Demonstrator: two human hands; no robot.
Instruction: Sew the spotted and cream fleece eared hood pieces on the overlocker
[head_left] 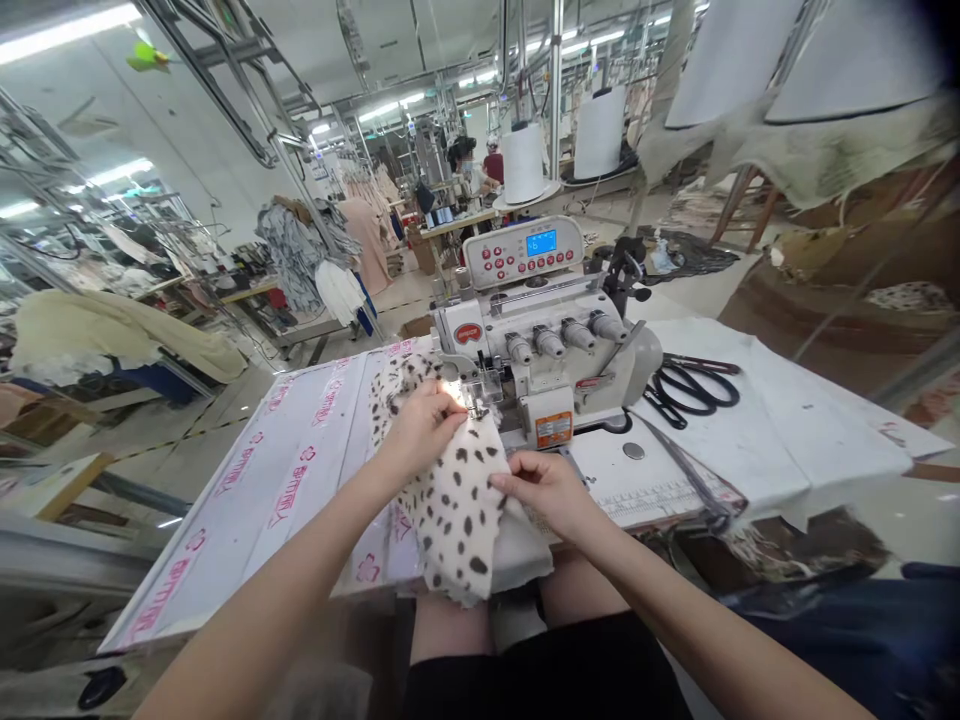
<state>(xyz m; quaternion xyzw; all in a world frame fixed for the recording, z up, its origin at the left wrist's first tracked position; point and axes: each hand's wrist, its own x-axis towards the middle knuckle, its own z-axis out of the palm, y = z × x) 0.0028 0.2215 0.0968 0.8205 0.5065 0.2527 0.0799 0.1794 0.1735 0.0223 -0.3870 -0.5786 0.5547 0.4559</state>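
A white fabric with dark spots (459, 500) lies under the presser foot of a white overlock sewing machine (547, 350) and hangs over the table's front edge. My left hand (421, 425) pinches the fabric just left of the lit needle area. My right hand (551, 490) holds the fabric's right edge between thumb and fingers, nearer to me and below the machine's front. The spotted cloth also spreads behind my left hand. A paler layer shows beneath it on the right.
Black-handled scissors (694, 388) lie on white cloth right of the machine. Thread cones (523, 165) stand behind it. The table's left side has a printed plastic cover (277, 480). A person (469, 170) sits at a far table.
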